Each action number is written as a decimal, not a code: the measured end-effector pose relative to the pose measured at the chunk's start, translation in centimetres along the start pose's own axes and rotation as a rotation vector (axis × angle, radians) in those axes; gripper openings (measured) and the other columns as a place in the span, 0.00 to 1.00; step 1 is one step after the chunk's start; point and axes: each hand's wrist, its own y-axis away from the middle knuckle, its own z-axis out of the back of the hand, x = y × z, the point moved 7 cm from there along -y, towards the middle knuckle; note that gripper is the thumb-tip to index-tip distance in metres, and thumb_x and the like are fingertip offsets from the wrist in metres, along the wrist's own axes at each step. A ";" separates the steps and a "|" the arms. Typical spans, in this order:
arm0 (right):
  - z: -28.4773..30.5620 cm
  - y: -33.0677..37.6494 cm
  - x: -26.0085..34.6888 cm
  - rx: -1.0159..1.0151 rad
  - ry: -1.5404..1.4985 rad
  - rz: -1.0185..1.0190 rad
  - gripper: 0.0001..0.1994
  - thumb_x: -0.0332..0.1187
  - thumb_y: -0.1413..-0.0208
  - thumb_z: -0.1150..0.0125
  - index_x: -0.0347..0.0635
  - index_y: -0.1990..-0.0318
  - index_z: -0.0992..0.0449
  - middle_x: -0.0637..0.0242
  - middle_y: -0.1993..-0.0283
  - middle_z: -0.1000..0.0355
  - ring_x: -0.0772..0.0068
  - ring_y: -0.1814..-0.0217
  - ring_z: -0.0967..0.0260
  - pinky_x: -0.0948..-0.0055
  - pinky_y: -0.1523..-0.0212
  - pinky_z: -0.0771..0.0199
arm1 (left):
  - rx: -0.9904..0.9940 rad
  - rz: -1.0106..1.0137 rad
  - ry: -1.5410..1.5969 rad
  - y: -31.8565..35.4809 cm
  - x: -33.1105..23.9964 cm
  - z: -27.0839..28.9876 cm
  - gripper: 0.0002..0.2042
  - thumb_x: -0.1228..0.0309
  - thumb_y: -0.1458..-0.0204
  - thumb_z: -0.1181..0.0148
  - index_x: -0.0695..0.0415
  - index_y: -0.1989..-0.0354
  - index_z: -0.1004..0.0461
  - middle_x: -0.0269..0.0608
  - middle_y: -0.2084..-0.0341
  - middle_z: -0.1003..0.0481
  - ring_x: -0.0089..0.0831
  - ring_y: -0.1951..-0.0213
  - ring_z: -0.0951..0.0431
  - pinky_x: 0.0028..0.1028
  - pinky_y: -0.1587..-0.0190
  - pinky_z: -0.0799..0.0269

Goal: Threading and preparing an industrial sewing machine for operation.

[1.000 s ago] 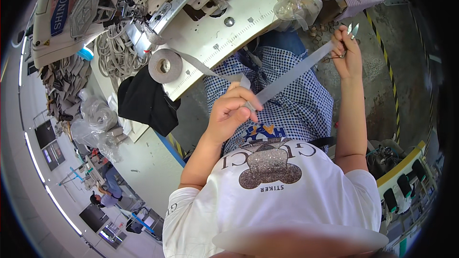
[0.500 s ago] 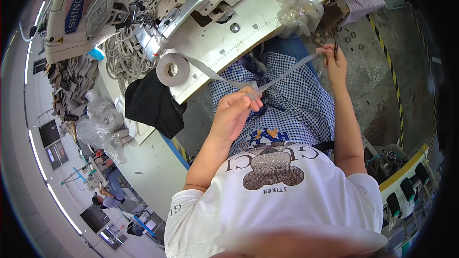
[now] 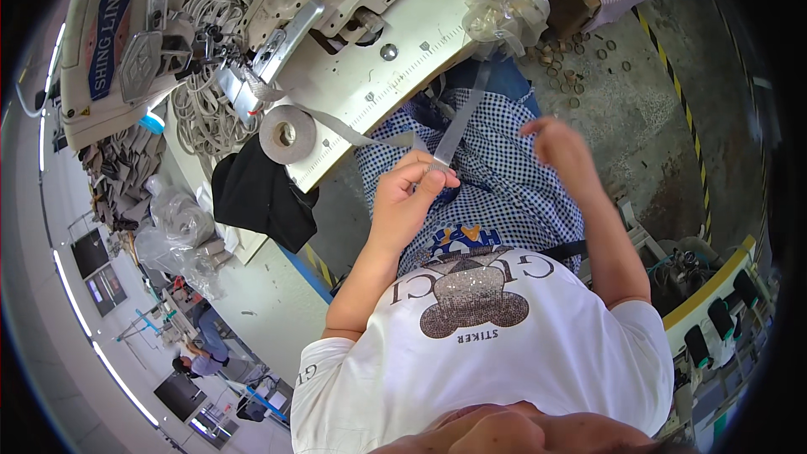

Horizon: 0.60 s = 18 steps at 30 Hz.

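My left hand [image 3: 412, 197] is closed in a pinch on a strip of narrow grey tape, above my lap. One grey length [image 3: 336, 125] runs from this hand to a tape roll [image 3: 287, 134] at the table's front edge. A paler, see-through length [image 3: 459, 128] stretches up from the same fingers across the checked apron [image 3: 496, 168] toward the table edge. My right hand [image 3: 565, 155] is over the right side of the apron, away from the tape. It is blurred, with its fingers mostly curled; what they hold, if anything, is hidden.
A sewing machine [image 3: 109, 50] stands at the upper left, beside heaped grey straps [image 3: 197, 118]. Black cloth [image 3: 261, 193] hangs at the table corner. A clear plastic bag [image 3: 496, 0] lies along the far edge. Small rings [image 3: 572, 76] lie scattered on the floor at right.
My right hand has let go of the tape and come down and toward me. The dark snips it held are no longer visible. The pale length now points up toward the table edge.
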 end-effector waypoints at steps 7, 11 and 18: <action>-8.0 2.7 1.9 0.278 -0.096 -0.239 0.13 0.34 0.40 0.57 0.34 0.67 0.29 0.75 0.83 0.40 0.87 0.80 0.46 0.84 0.78 0.44 | -0.030 -0.136 -0.296 0.2 -0.7 -0.3 0.10 0.65 0.50 0.44 0.58 0.74 0.23 0.34 0.75 0.29 0.27 0.67 0.33 0.24 0.62 0.39; -8.7 2.5 2.5 0.281 -0.016 -0.232 0.11 0.32 0.41 0.55 0.35 0.69 0.29 0.76 0.84 0.40 0.88 0.82 0.46 0.84 0.79 0.44 | -0.014 -0.244 -0.439 0.4 -1.6 -0.7 0.08 0.66 0.52 0.42 0.57 0.74 0.23 0.34 0.75 0.29 0.30 0.68 0.34 0.25 0.63 0.39; -9.4 1.9 4.7 0.216 0.216 -0.028 0.09 0.30 0.45 0.50 0.35 0.72 0.29 0.75 0.86 0.38 0.87 0.84 0.46 0.81 0.83 0.47 | -0.010 -0.337 -0.540 0.6 -2.4 -0.9 0.07 0.66 0.53 0.41 0.57 0.75 0.24 0.35 0.75 0.30 0.33 0.69 0.35 0.26 0.65 0.40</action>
